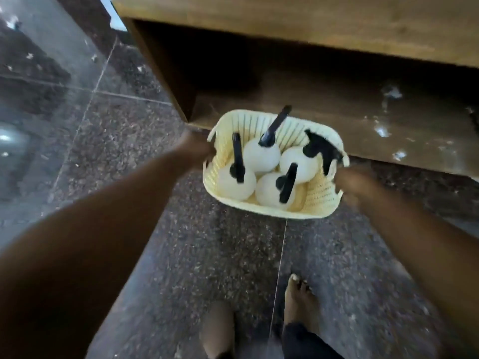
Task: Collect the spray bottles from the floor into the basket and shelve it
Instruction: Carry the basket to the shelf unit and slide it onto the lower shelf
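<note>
A pale yellow slatted basket point(318, 200) hangs in the air in front of a low wooden shelf point(324, 107). Inside it stand several white round spray bottles point(261, 155) with black trigger heads. My left hand point(193, 149) grips the basket's left rim and my right hand point(355, 181) grips its right rim. The basket's far edge sits just at the front lip of the shelf's bottom board. Both hands are blurred by motion.
The shelf's top board point(285, 19) juts out above the dark opening, and its left side panel point(160, 66) stands near my left hand. The floor is dark speckled stone tile point(197, 250). My bare feet point(300, 299) stand below the basket. White specks dot the shelf's bottom board at right.
</note>
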Demonstrator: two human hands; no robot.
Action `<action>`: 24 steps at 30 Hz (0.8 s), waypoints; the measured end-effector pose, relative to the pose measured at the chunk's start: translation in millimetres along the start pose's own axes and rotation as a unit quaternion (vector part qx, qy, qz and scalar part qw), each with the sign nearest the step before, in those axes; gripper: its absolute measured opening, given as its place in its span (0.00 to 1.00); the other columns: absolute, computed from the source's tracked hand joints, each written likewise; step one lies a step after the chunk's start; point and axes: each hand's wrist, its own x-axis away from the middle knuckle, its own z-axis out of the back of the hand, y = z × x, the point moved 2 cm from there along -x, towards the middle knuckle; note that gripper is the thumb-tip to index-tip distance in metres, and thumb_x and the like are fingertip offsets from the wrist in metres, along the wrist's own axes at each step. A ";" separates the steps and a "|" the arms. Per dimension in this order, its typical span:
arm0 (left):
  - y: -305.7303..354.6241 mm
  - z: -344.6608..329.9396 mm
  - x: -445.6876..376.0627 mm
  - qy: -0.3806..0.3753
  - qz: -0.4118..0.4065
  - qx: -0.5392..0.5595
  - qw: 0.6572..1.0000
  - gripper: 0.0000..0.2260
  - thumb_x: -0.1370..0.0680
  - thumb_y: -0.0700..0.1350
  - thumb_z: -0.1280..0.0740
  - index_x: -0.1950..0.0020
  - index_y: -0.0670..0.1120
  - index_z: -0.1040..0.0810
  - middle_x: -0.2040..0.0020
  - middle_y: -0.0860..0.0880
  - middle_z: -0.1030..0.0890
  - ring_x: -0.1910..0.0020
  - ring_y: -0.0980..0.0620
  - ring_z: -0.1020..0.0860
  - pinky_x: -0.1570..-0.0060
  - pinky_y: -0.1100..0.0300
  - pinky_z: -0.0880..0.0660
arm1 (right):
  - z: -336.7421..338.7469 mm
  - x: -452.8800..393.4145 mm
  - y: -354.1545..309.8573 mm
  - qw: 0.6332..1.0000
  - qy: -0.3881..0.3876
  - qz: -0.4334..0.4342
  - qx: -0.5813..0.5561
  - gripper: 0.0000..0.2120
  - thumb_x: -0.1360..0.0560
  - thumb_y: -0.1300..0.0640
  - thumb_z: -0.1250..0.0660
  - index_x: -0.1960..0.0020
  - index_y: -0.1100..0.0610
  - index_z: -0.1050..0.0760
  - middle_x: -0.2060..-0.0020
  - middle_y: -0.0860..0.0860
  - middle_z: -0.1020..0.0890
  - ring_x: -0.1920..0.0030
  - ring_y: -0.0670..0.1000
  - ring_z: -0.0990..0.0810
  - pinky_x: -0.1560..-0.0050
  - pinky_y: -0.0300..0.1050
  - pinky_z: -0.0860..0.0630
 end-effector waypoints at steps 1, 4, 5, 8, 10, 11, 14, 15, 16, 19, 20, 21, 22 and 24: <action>4.4 4.6 -17.5 0.016 -0.010 0.007 1.000 0.06 0.29 0.34 0.35 0.62 0.43 0.22 0.64 0.44 0.20 0.67 0.51 0.20 0.72 0.60 0.22 | 0.3 -14.1 -13.9 1.000 0.008 0.012 -0.024 0.11 0.24 0.69 0.43 0.62 0.59 0.30 0.69 0.52 0.32 0.70 0.49 0.34 0.73 0.38 0.33; 19.8 18.4 -60.3 0.042 -0.049 0.020 0.998 0.01 0.31 0.37 0.31 0.60 0.40 0.20 0.59 0.40 0.18 0.62 0.45 0.18 0.67 0.55 0.18 | 1.8 -48.2 -56.0 0.999 0.018 0.042 -0.021 0.15 0.23 0.71 0.43 0.67 0.60 0.33 0.68 0.52 0.31 0.67 0.52 0.31 0.78 0.38 0.30; 23.1 22.9 -70.9 0.051 -0.058 0.029 0.997 0.03 0.30 0.37 0.31 0.59 0.39 0.20 0.57 0.39 0.18 0.61 0.43 0.18 0.67 0.54 0.18 | 0.9 -61.3 -73.3 0.999 0.024 0.047 -0.010 0.15 0.23 0.71 0.43 0.67 0.61 0.34 0.68 0.53 0.32 0.66 0.52 0.31 0.78 0.39 0.31; 26.7 25.6 -100.3 0.077 -0.058 0.026 0.995 0.06 0.28 0.37 0.31 0.53 0.37 0.20 0.55 0.37 0.17 0.60 0.42 0.17 0.63 0.51 0.17 | -4.7 -89.2 -119.5 0.994 0.063 0.077 0.053 0.06 0.26 0.72 0.39 0.60 0.66 0.27 0.70 0.57 0.32 0.71 0.53 0.34 0.76 0.40 0.32; 27.1 22.8 -121.5 0.095 -0.056 0.029 0.993 0.06 0.27 0.39 0.31 0.52 0.38 0.20 0.55 0.39 0.17 0.63 0.45 0.18 0.69 0.55 0.18 | -9.6 -108.8 -136.3 0.991 0.071 0.099 0.054 0.06 0.27 0.71 0.36 0.54 0.63 0.25 0.69 0.58 0.30 0.70 0.52 0.32 0.68 0.46 0.31; 27.3 21.9 -133.5 0.106 -0.060 0.034 0.992 0.06 0.27 0.39 0.31 0.53 0.39 0.20 0.55 0.40 0.17 0.64 0.48 0.19 0.74 0.60 0.21 | -12.6 -116.8 -142.6 0.989 0.079 0.114 0.056 0.06 0.28 0.72 0.36 0.54 0.63 0.24 0.69 0.57 0.29 0.70 0.52 0.31 0.68 0.47 0.31; 28.3 23.7 -164.6 0.134 -0.074 0.073 0.986 0.08 0.27 0.39 0.30 0.49 0.39 0.20 0.52 0.41 0.17 0.59 0.47 0.18 0.68 0.58 0.21 | -23.0 -135.8 -156.8 0.985 0.093 0.129 0.061 0.05 0.27 0.71 0.36 0.60 0.63 0.26 0.70 0.57 0.27 0.71 0.52 0.29 0.74 0.44 0.32; 30.2 23.0 -175.4 0.142 -0.081 0.082 0.983 0.09 0.27 0.39 0.29 0.49 0.39 0.21 0.51 0.41 0.17 0.55 0.46 0.18 0.63 0.54 0.19 | -25.0 -144.1 -162.0 0.985 0.096 0.131 0.055 0.05 0.26 0.70 0.37 0.60 0.64 0.26 0.69 0.57 0.27 0.70 0.53 0.28 0.73 0.45 0.30; 32.8 21.0 -185.3 0.148 -0.092 0.084 0.981 0.09 0.27 0.40 0.29 0.48 0.40 0.21 0.50 0.41 0.17 0.53 0.45 0.18 0.58 0.51 0.19 | -26.6 -152.5 -167.3 0.985 0.101 0.131 0.056 0.05 0.25 0.69 0.37 0.59 0.64 0.26 0.69 0.58 0.27 0.68 0.54 0.26 0.70 0.46 0.28; 40.6 14.4 -206.7 0.177 -0.123 0.100 0.971 0.09 0.28 0.41 0.28 0.48 0.41 0.21 0.50 0.42 0.17 0.54 0.47 0.17 0.58 0.51 0.19 | -30.0 -178.2 -179.1 0.980 0.111 0.162 0.022 0.07 0.22 0.65 0.40 0.59 0.63 0.29 0.66 0.57 0.27 0.69 0.53 0.28 0.70 0.45 0.30; 43.8 13.0 -212.0 0.188 -0.134 0.116 0.966 0.10 0.28 0.42 0.28 0.48 0.41 0.21 0.50 0.43 0.17 0.55 0.47 0.17 0.57 0.51 0.19 | -31.6 -184.5 -180.6 0.974 0.127 0.186 -0.018 0.08 0.22 0.63 0.41 0.59 0.63 0.29 0.64 0.57 0.26 0.69 0.52 0.28 0.70 0.44 0.30; 46.9 10.6 -215.6 0.197 -0.145 0.139 0.960 0.12 0.28 0.44 0.28 0.47 0.41 0.21 0.50 0.43 0.17 0.54 0.47 0.17 0.57 0.52 0.19 | -33.2 -190.7 -180.1 0.961 0.158 0.221 -0.053 0.08 0.22 0.60 0.40 0.58 0.63 0.28 0.61 0.56 0.23 0.68 0.52 0.26 0.67 0.42 0.29; 49.0 7.2 -216.3 0.198 -0.152 0.174 0.953 0.12 0.27 0.46 0.28 0.47 0.41 0.21 0.50 0.44 0.17 0.53 0.47 0.18 0.56 0.54 0.20 | -34.7 -195.1 -176.5 0.943 0.199 0.257 -0.074 0.09 0.22 0.58 0.38 0.54 0.63 0.25 0.57 0.56 0.21 0.63 0.52 0.23 0.64 0.41 0.29; 47.3 -9.0 -215.1 0.181 -0.152 0.269 0.934 0.14 0.25 0.50 0.32 0.45 0.43 0.22 0.49 0.45 0.17 0.50 0.47 0.19 0.52 0.54 0.22 | -42.5 -197.4 -164.4 0.917 0.234 0.294 -0.135 0.13 0.23 0.56 0.38 0.45 0.64 0.22 0.53 0.55 0.21 0.56 0.52 0.22 0.61 0.38 0.32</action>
